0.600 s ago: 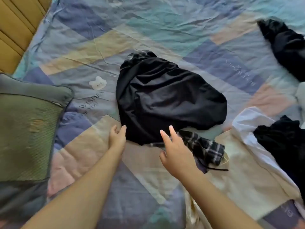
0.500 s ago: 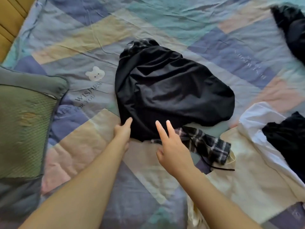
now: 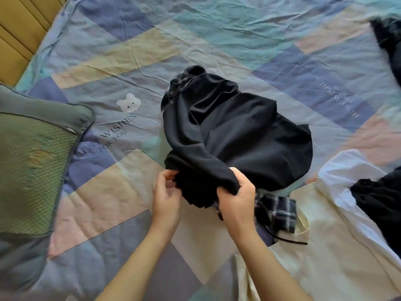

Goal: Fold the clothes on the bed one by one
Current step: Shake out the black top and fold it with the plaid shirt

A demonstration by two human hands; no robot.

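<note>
Now both hands grip near hem of black garment: left hand pinches corner, right hand clenches bunched edge. Spread corners apart, pull flat before folding.

A bed fills nearly the whole frame, covered with a wrinkled patchwork quilt of blue, teal, tan and pink blocks, printed with a small white bear and the words "WISHES FOR YOU". A green pillow lies at the left edge. A black garment sits bunched at the centre. Just below and right of it lies a black-and-white plaid cloth, touching it. A cream garment spreads across the lower right, with a white one beside it and a dark garment on top. Another dark garment lies at the upper right edge.
</note>
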